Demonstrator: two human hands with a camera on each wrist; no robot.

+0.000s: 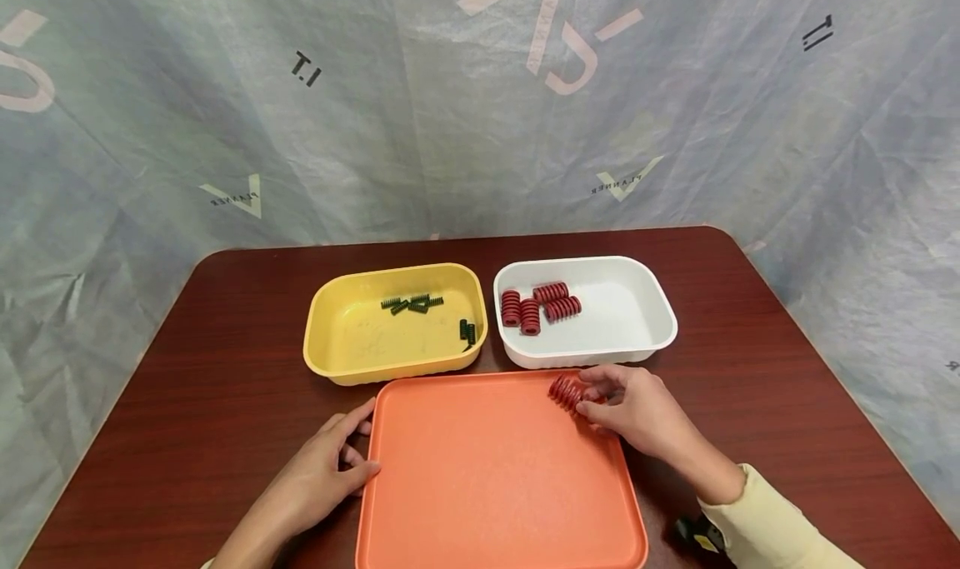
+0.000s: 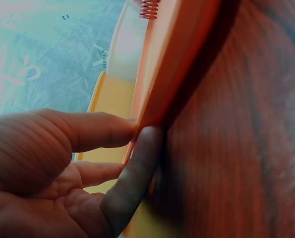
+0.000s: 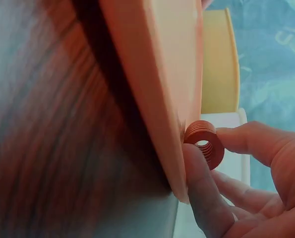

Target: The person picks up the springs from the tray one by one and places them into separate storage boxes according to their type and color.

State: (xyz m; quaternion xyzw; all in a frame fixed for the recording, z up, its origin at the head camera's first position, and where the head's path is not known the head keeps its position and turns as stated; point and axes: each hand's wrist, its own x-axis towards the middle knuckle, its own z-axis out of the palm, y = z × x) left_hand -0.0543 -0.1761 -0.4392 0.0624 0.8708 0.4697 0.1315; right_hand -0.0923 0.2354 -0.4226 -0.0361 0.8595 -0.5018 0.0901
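Note:
With thumb and fingers, my left hand (image 1: 318,473) holds the left edge of an orange tray (image 1: 487,477); in the left wrist view the fingertips (image 2: 149,136) meet at its rim. At the tray's far right corner, my right hand (image 1: 637,406) pinches a thick red coil spring (image 1: 564,392). The right wrist view shows this spring's ring-shaped end (image 3: 215,151) between thumb and finger, close against the tray. The spring lies on its side in the head view. Its near end is partly covered by the fingers.
Behind the tray stand a yellow bin (image 1: 360,344) with several small dark green springs (image 1: 417,302) and a white bin (image 1: 622,319) with several red springs (image 1: 530,316). A black object (image 1: 701,536) sits by the right sleeve. A printed grey sheet (image 1: 480,136) hangs behind the table (image 1: 240,327).

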